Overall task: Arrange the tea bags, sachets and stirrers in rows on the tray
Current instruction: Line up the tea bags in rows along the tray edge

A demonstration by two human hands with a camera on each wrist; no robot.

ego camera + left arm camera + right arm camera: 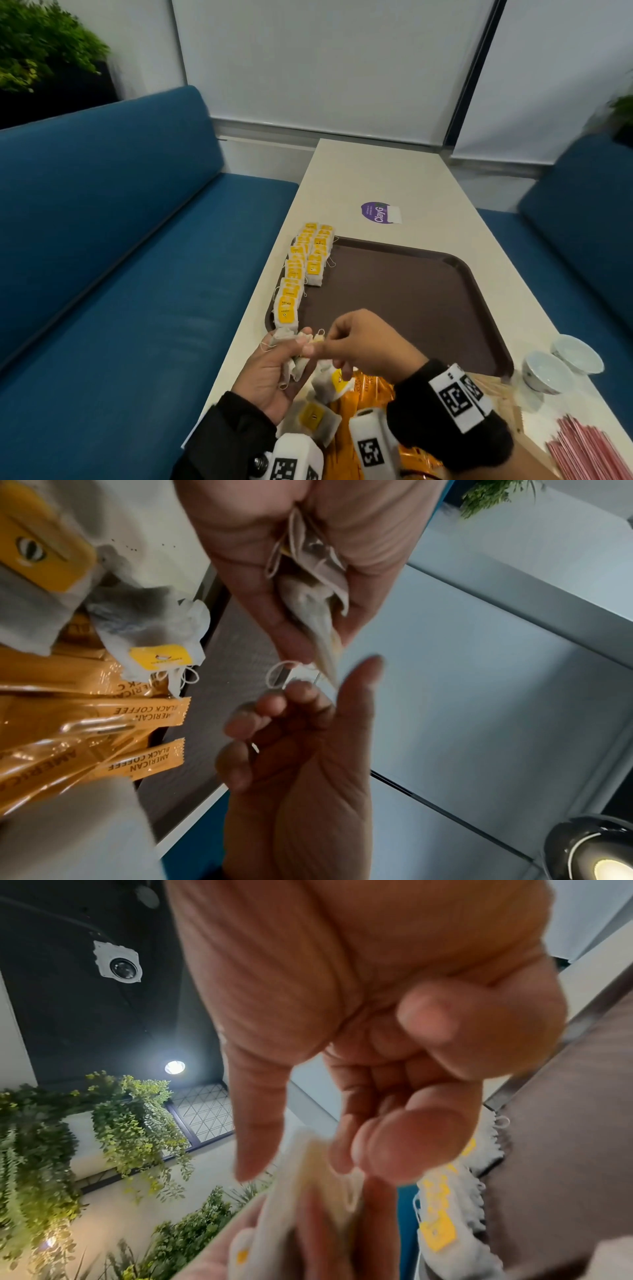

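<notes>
My left hand (291, 349) grips a small bundle of tea bags (297, 367), seen crumpled in its palm in the left wrist view (308, 588). My right hand (317, 346) reaches across and pinches the tip of one tea bag (327, 661) of that bundle, its other fingers curled. Both hands hover over the near left corner of the brown tray (411, 291). Two rows of yellow-tagged tea bags (293, 294) lie along the tray's left side. Loose tea bags (313, 416) and orange coffee sachets (375, 387) are piled under my wrists.
Pink sticks (589, 448) lie at the near right, with pale wooden stirrers (496, 389) beside them. Two white cups (544, 371) stand right of the tray. A purple sticker (376, 212) is beyond it. Blue sofas (120, 240) flank the narrow white table (383, 171).
</notes>
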